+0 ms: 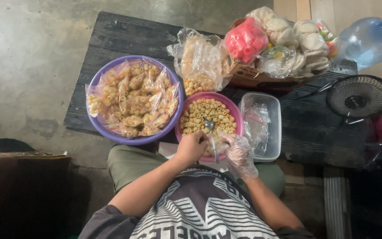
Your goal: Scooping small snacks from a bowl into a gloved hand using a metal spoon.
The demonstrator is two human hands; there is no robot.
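Both hands' fingers closed: left (191, 148) gripping spoon (212, 135), gloved right (238, 152) on small bag (219, 144).

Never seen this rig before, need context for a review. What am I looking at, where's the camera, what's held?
No machine here: a person works with two hands. The single picture comes from a camera on their head, looking down. The left hand is bare; the right hand wears a clear plastic glove and holds a metal spoon over a pink bowl of loose yellow ring snacks. On the dark wooden table also stand a purple basin of filled small packets, a clear plastic tub and a cardboard box of bagged crackers.
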